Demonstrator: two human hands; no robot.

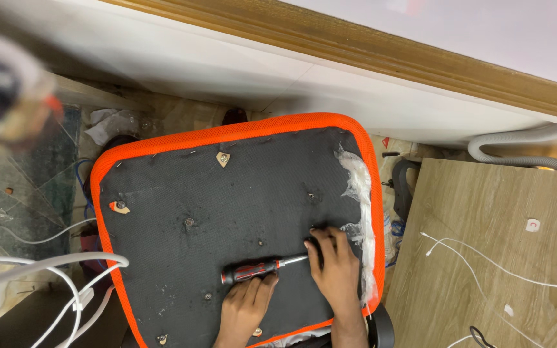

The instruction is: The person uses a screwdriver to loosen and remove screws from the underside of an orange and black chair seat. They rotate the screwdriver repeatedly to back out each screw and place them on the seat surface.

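Right now a screwdriver (262, 269) with a red and black handle lies almost flat across the black underside of an upturned seat cushion (227, 225), its metal shaft pointing toward the right-hand side of the cushion. The left hand (246, 306) sits just below the handle, fingers curled up against it and touching the grip, though it is hard to tell whether they close fully round it. The right hand (336, 264) presses down flat at the tip end, fingers spread over a small dark part where the shaft meets the fabric, so the tip itself is hidden under them. Around both hands the cushion's black backing is dotted with small screws and staples, and two tan tabs (223, 158) show near its upper and left edges. A bright orange mesh border (227, 134) runs round the whole cushion, and a strip of crumpled clear plastic wrap (361, 212) clings along the right edge, just beside the right hand. Off to the right lies a light wooden board (498, 258) with thin white cables (472, 254) trailing over it. Thicker white cables (66, 270) loop in from the left. Above, a grey corrugated hose (517, 151) curves beside a wooden-edged white surface (356, 84).
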